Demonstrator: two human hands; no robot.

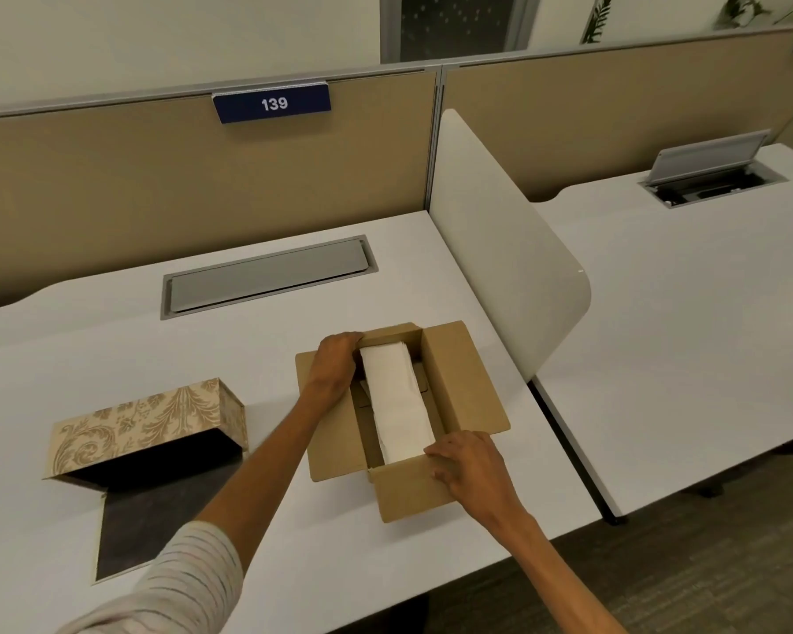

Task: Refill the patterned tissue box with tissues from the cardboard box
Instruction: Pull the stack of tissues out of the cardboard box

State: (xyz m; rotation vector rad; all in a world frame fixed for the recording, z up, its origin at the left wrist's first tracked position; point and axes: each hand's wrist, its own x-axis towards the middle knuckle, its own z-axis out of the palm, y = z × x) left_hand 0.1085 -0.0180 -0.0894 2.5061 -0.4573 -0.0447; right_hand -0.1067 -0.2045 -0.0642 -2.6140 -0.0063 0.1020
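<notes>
An open cardboard box (454,382) lies on the white desk (88,340) with its flaps spread out. A stack of white tissues (399,404) lies lengthwise inside it. My left hand (335,363) curls over the far left end of the stack, fingers reaching into the box. My right hand (470,464) rests at the near end, fingertips touching the tissues at the near flap. The patterned tissue box (147,423), beige with a leaf print, lies to the left on its side, its dark lid (152,523) hinged open flat on the desk.
A white divider panel (500,249) stands just right of the cardboard box. A grey cable hatch (266,276) is set into the desk behind. A tan partition with a "139" sign (273,102) backs the desk. A second desk (683,336) lies to the right.
</notes>
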